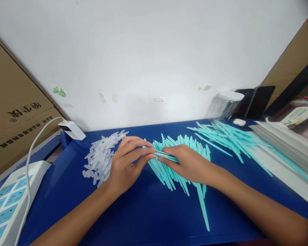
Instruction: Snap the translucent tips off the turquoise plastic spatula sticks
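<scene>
Held in my right hand (186, 162) are a slim teal stick (166, 155), shaped like an eyebrow razor, and perhaps another alongside it. My left hand (128, 160) pinches with thumb and fingertips at the stick's left end, where something pale shows; whether it is a cap cannot be made out. Beneath and around both hands lies a spread of teal sticks (166, 174). Left of my left hand is a pile of small translucent caps (100, 159), partly hidden by that hand.
A second heap of teal sticks (226, 136) lies to the right, beside stacked white sheets (287, 147). At the back stand a clear jar (224, 106) and a dark phone (260, 102). A power strip (12, 198) and a white plugged-in device (72, 130) are at the left.
</scene>
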Available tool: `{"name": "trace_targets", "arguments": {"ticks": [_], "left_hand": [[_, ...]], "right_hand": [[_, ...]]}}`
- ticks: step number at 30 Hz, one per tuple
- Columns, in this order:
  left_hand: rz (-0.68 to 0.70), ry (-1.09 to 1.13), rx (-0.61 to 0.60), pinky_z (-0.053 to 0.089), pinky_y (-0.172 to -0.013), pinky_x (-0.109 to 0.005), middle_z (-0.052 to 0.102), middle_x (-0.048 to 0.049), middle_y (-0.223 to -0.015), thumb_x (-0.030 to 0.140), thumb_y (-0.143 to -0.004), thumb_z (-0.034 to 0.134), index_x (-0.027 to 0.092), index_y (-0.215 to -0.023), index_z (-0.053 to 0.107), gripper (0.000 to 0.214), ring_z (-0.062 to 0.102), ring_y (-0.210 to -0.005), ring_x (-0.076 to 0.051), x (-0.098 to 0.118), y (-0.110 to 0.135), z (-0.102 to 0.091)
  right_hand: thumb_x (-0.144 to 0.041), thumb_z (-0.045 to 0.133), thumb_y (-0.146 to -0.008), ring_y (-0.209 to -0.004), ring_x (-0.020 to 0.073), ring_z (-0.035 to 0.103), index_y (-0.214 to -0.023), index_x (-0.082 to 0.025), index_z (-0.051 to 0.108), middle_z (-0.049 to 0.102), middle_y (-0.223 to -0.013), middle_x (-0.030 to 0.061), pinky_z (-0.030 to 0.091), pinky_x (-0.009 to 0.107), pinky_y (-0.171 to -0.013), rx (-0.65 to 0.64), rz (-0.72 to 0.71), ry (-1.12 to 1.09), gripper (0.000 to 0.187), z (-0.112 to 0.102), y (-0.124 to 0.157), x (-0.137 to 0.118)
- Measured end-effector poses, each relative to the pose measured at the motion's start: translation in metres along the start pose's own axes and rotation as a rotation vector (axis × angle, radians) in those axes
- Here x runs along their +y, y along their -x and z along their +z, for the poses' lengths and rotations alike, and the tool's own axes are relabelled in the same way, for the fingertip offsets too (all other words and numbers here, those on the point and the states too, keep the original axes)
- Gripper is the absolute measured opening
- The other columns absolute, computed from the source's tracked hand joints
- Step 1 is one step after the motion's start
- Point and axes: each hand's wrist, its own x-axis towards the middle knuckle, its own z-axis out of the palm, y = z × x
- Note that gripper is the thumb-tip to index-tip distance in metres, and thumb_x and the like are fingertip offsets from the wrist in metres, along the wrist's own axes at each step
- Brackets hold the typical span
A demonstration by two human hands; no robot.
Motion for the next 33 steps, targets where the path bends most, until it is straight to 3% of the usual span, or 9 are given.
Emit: {"name": "trace_targets", "arguments": {"ticks": [3, 8, 12, 17, 21, 26, 29, 33], "left_hand": [[-0.001, 0.037, 0.009, 0.056, -0.087, -0.040, 0.079, -0.0039, -0.096, 0.014, -0.088, 0.081, 0.026, -0.101, 0.079, 0.018, 0.068, -0.094, -0.022, 0.003, 0.000, 0.001], [-0.182, 0.092, 0.046, 0.055, -0.088, -0.042, 0.077, -0.0043, -0.095, 0.017, -0.092, 0.077, 0.025, -0.096, 0.078, 0.009, 0.069, -0.092, -0.022, 0.001, 0.000, -0.005], [-0.361, 0.156, 0.172, 0.053, -0.084, -0.039, 0.074, -0.0045, -0.092, 0.023, -0.095, 0.074, 0.022, -0.092, 0.075, 0.003, 0.068, -0.089, -0.021, -0.010, -0.003, -0.011], [-0.504, 0.190, 0.210, 0.051, -0.079, -0.033, 0.070, -0.0037, -0.088, 0.029, -0.096, 0.072, 0.019, -0.087, 0.072, 0.014, 0.064, -0.084, -0.019, -0.016, -0.002, -0.011], [-0.587, 0.202, 0.256, 0.051, -0.076, -0.030, 0.069, -0.0021, -0.082, 0.031, -0.095, 0.072, 0.018, -0.087, 0.072, 0.016, 0.064, -0.080, -0.017, -0.017, -0.001, -0.011], [-0.673, 0.204, 0.339, 0.050, -0.069, -0.028, 0.069, -0.0009, -0.077, 0.036, -0.095, 0.072, 0.019, -0.087, 0.072, 0.019, 0.065, -0.074, -0.016, -0.021, -0.003, -0.012], [-0.702, 0.218, 0.336, 0.051, -0.070, -0.028, 0.071, -0.0016, -0.081, 0.038, -0.095, 0.073, 0.019, -0.088, 0.072, 0.020, 0.065, -0.075, -0.016, -0.024, -0.003, -0.012], [-0.693, 0.264, 0.271, 0.054, -0.073, -0.029, 0.072, -0.0032, -0.084, 0.041, -0.094, 0.073, 0.019, -0.089, 0.073, 0.023, 0.066, -0.077, -0.017, -0.026, -0.001, -0.008]], "right_hand": [[-0.040, 0.051, -0.109, -0.057, 0.0114, 0.039, -0.081, -0.020, 0.053, 0.045, -0.065, -0.0046, 0.026, 0.028, -0.058, -0.012, 0.015, 0.023, 0.035, 0.001, 0.000, -0.001], [-0.041, 0.052, -0.108, -0.055, 0.0127, 0.045, -0.086, -0.020, 0.061, 0.052, -0.064, -0.0031, 0.028, 0.028, -0.056, -0.047, 0.101, 0.003, 0.032, -0.006, -0.002, 0.003], [-0.047, 0.046, -0.109, -0.054, 0.0129, 0.044, -0.082, -0.022, 0.052, 0.049, -0.064, -0.0039, 0.028, 0.028, -0.054, 0.005, 0.164, -0.040, 0.038, -0.012, -0.003, 0.011], [-0.044, 0.043, -0.110, -0.050, 0.0139, 0.034, -0.086, -0.025, 0.042, 0.037, -0.060, -0.0073, 0.025, 0.029, -0.051, 0.076, 0.235, -0.043, 0.030, -0.013, -0.003, 0.016], [-0.038, 0.040, -0.110, -0.058, 0.0160, 0.041, -0.086, -0.026, 0.035, 0.040, -0.065, -0.0055, 0.029, 0.029, -0.056, 0.149, 0.248, -0.029, 0.028, -0.010, -0.004, 0.022], [-0.050, 0.037, -0.111, -0.076, 0.0181, 0.052, -0.098, -0.022, 0.052, 0.057, -0.086, 0.0021, 0.040, 0.030, -0.068, 0.317, 0.198, -0.212, 0.034, -0.013, -0.008, 0.024], [-0.054, 0.041, -0.109, -0.071, 0.0165, 0.048, -0.094, -0.021, 0.056, 0.052, -0.080, 0.0004, 0.040, 0.029, -0.065, 0.379, 0.198, -0.293, 0.039, -0.019, -0.009, 0.019], [-0.059, 0.054, -0.103, -0.070, 0.0157, 0.049, -0.088, -0.021, 0.056, 0.054, -0.080, 0.0004, 0.042, 0.028, -0.062, 0.362, 0.215, -0.379, 0.041, -0.020, -0.009, 0.013]]}}
